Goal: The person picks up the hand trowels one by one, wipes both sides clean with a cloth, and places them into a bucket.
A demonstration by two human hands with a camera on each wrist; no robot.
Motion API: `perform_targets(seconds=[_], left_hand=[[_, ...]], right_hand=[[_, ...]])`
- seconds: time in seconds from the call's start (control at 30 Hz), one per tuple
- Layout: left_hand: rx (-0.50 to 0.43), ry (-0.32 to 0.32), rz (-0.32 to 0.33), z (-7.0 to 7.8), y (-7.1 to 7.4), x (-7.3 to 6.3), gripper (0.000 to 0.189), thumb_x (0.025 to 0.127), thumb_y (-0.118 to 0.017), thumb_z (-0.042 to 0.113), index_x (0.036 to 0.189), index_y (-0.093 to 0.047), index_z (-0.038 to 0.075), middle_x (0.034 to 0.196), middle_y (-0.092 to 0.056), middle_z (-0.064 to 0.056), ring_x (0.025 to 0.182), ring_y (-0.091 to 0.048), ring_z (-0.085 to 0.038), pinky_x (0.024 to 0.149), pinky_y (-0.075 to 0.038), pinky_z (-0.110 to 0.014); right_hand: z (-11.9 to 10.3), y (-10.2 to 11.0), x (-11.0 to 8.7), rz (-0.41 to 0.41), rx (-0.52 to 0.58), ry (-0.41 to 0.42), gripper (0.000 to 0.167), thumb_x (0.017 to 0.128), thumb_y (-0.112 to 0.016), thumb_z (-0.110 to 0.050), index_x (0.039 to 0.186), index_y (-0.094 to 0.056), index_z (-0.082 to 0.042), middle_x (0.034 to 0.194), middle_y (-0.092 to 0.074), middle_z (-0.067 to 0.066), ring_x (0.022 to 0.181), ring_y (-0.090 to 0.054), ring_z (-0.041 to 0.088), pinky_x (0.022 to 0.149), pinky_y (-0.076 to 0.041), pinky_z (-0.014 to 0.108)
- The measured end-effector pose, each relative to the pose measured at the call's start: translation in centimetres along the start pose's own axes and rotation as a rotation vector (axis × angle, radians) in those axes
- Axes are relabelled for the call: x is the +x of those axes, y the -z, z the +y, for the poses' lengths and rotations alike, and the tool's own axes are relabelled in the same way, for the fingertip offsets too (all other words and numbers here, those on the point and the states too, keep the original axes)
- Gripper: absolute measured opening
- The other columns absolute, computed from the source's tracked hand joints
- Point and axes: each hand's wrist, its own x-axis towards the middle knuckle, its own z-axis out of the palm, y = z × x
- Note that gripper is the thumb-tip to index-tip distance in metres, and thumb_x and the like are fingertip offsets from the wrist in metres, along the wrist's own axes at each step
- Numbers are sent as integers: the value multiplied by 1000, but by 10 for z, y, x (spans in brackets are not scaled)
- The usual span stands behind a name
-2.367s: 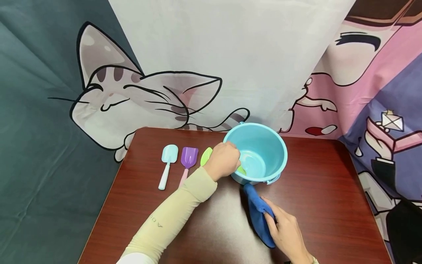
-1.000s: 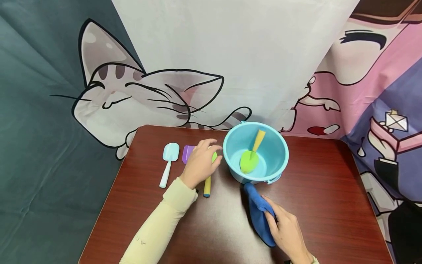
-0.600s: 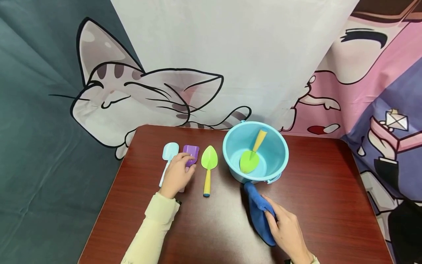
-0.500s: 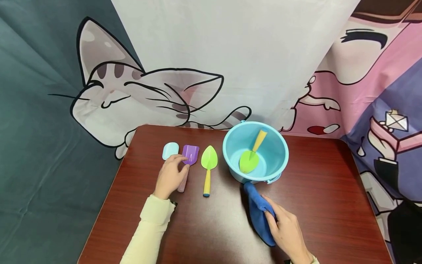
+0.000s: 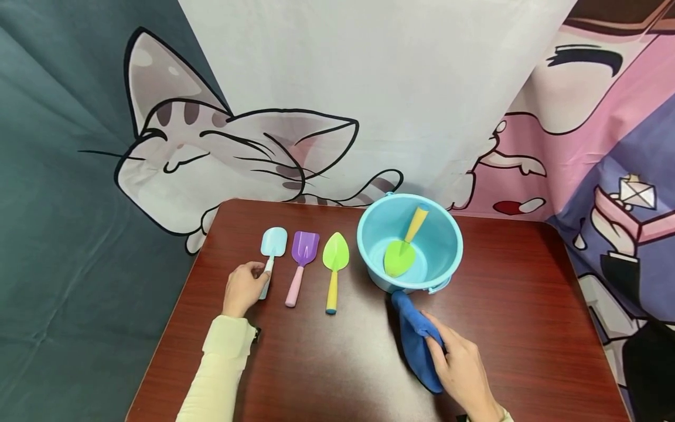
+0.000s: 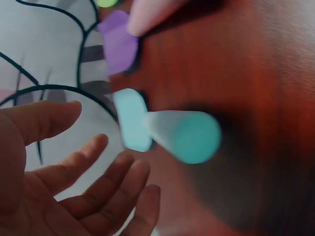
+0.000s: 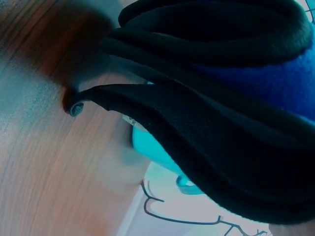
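Hovering with fingers parted, the left hand [image 5: 242, 288] is beside the handle of the pale spade [image 5: 273, 241], near the left edge of the glossy red-brown table [image 5: 522, 293]. The right hand [image 5: 464, 362] pinches a blue cloth [image 5: 416, 344], well in from the right edge. Between pale spade and bucket [image 5: 442, 243] lie a purple spade [image 5: 304, 248] and a green trowel [image 5: 335, 257]; the bucket, near the far edge, holds another trowel [image 5: 400, 258]. Printed curtains [image 5: 316, 70] hang behind. The near edge is cut off; some right fingers are hidden.
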Motion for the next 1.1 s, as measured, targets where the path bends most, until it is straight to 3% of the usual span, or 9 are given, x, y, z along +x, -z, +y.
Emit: perform_targets(seconds=[0.4,0.57,0.77,0.93,1.1], left_hand=[[-4,180,-67,-16,-12,13,42,96,-64,34,116,-68,-3,111,-68,-22,98,-63,-36,82,-48,-49],[-11,203,-78,-22,-16,15,47,96,-63,40,113,-69,-3,110,-68,-22,96,-61,-36,80,-48,-47],[-42,222,-94,-23,-19,16,56,88,-72,47,113,-69,-3,110,-67,-23,95,-60,-35,73,-47,-42],[-64,228,-104,-24,-22,16,48,87,-74,42,106,-71,-2,103,-68,-21,91,-60,-34,72,-46,-40],[-170,259,-132,-28,-24,18,43,89,-74,36,106,-71,-4,103,-67,-20,94,-59,-32,75,-45,-37]], right_hand=[[2,1,-1,16,-3,-3,61,74,-79,6,130,-69,-16,115,-73,3,99,-71,21,92,-42,8],[2,3,-1,2,1,-11,60,76,-78,5,131,-68,-16,115,-73,3,100,-71,21,93,-41,8],[2,2,-1,2,0,-7,59,76,-78,5,131,-68,-15,114,-74,2,99,-71,20,91,-43,9],[2,2,-1,4,-1,-3,60,75,-79,5,130,-69,-15,113,-74,3,98,-71,21,90,-45,11],[3,2,-1,5,-5,-5,60,75,-79,6,131,-69,-15,113,-74,3,97,-72,22,89,-45,11]])
